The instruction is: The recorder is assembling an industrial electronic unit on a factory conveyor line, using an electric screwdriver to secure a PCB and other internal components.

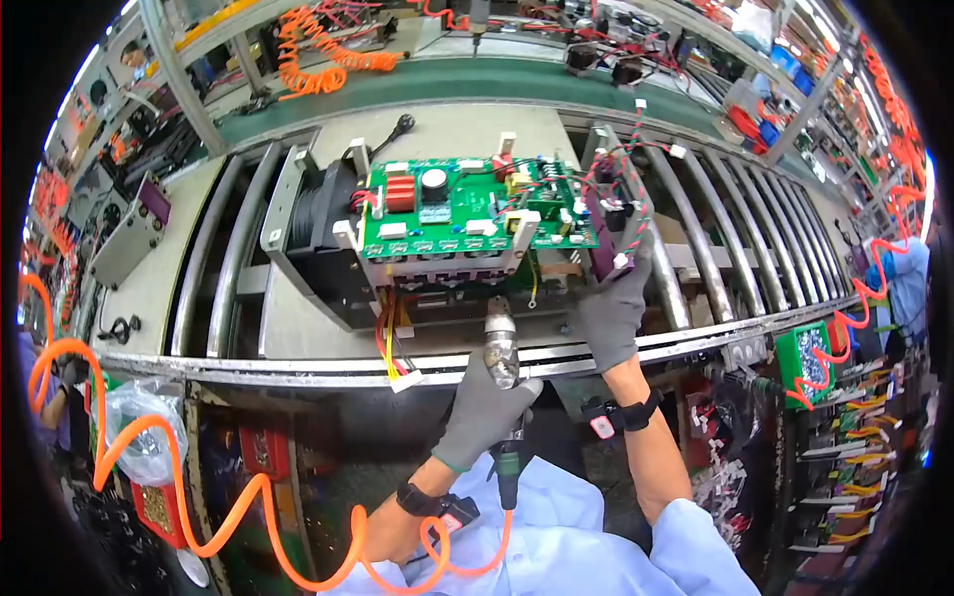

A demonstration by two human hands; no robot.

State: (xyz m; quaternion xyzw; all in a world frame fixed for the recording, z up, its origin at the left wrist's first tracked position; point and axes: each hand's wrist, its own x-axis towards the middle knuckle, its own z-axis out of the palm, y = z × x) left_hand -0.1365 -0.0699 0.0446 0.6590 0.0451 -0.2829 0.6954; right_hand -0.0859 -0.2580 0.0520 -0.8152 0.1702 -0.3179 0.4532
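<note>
My left hand (485, 412), in a grey glove, is wrapped around a pneumatic screwdriver (502, 348). The tool's nose points away from me at the near side of an electronic unit, and an orange coiled air hose (263, 497) runs from its lower end. On top of the unit lies a green circuit board (467, 204) with red, white and yellow parts. My right hand (614, 313), also gloved, grips the purple end panel (614, 228) at the unit's right end. Its fingertips are partly hidden. Red and black wires (641, 184) with white plugs hang over that panel.
The unit sits on a pale board (308, 318) over a roller conveyor (735, 228). Yellow and red leads (391, 343) dangle at its front left. A black fan-like block (323, 219) fills its left end. A green bin of screws (805, 363) stands right; another metal panel (134, 233) lies left.
</note>
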